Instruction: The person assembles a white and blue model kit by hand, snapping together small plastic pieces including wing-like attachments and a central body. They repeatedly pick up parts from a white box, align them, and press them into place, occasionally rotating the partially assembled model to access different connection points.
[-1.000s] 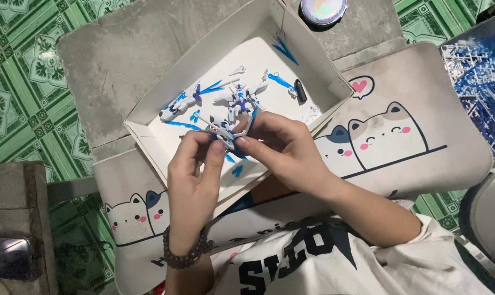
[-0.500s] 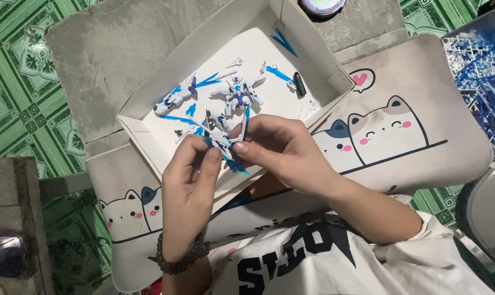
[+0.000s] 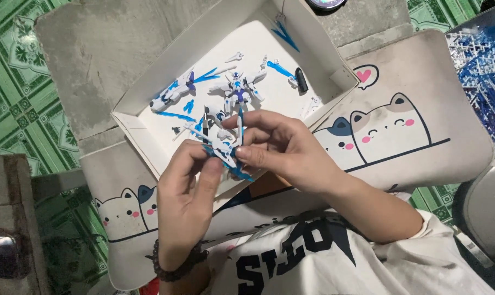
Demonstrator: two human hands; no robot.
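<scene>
Scene: I am looking straight down from the head camera at a person sitting over a shallow white cardboard box point(image 3: 132, 112) that is lying on a grey mat and a cat-print cushion point(image 3: 416, 136).

Left hand: the left hand point(image 3: 187, 191) is rising from the lower centre of the frame, its fingers curled and its thumb pressing against the lower end of a small white-and-blue model part point(image 3: 221, 148). A dark bead bracelet point(image 3: 174, 267) is circling its wrist.

Right hand: the right hand point(image 3: 283, 147) is reaching in from the right, thumb and forefinger pinching the same model part from the other side, the remaining fingers folding loosely beneath.

Held piece: the model part is sitting at the centre of the frame, between the two hands and just above the near edge of the box; thin blue blades are sticking out below the fingertips.

In the box: a small white-and-blue robot figure point(image 3: 239, 87) is lying near the middle, a winged white-and-blue section point(image 3: 174, 93) to its left, a long blue blade point(image 3: 282, 69) and a small dark cylinder point(image 3: 301, 80) to its right.

Surroundings: blue and white plastic parts frames point(image 3: 485, 71) are showing at the right edge; green patterned floor tiles point(image 3: 13, 82) are filling the left side.

Clothing: I am seeing a white shirt point(image 3: 335, 262) with dark lettering at the bottom of the frame.
</scene>
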